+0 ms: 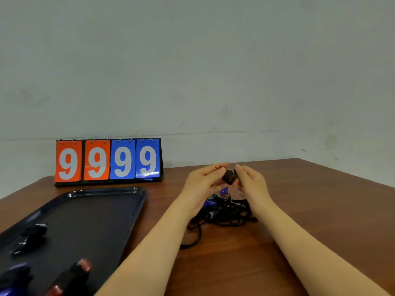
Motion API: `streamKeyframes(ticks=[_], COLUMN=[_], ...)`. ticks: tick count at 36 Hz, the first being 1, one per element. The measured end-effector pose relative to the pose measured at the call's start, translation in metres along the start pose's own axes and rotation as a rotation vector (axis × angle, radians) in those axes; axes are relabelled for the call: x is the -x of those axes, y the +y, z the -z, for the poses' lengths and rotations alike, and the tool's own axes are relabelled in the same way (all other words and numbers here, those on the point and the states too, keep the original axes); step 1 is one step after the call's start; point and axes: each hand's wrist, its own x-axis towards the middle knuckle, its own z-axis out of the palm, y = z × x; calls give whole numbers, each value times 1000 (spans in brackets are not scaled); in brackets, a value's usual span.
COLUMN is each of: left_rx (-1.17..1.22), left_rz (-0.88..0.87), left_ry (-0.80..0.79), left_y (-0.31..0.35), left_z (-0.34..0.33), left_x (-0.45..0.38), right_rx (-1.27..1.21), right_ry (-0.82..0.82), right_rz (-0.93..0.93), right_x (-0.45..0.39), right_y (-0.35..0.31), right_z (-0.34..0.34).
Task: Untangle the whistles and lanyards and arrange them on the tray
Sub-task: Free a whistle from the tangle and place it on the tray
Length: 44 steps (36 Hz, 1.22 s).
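Brown table (299,199) against pale wall. About 3 wound whistles (32,238) already on tray (128,192). Red whistle (229,177) pinched between left hand (203,180) and right hand (252,182), above remaining tangle (224,212).

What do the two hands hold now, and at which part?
Both hands, left hand and right hand, pinch a red and black whistle at its two ends, above the tangled lanyards.
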Motion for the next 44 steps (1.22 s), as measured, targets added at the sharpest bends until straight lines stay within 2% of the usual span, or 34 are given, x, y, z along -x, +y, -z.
streamKeyframes(ticks=[9,13,19,21,23,30,36,44], left_rx=[466,569,672,544,305,-224,-310,-372], left_rz=[85,88,91,80,42,-151,-151,-87], left_ry=[-45,82,259,313,355,389,391,236], left_y=[3,-3,-8,-7,-8,-12,-14,-12], left_z=[-2,-4,0,1,2,7,15,8], left_x=[4,1,-4,-3,-4,-7,-6,-4], right_rx=[-149,19,275,385,461,524,531,288], right_ry=[-58,-111,-263,-325,-383,-459,-363,-112], right_rz=[-64,-43,157,195,204,209,263,272], right_x=[3,2,9,11,11,12,10,8], right_y=[-8,2,11,13,15,12,10,2], right_z=[-2,-4,-12,-15,-17,-18,-16,-9])
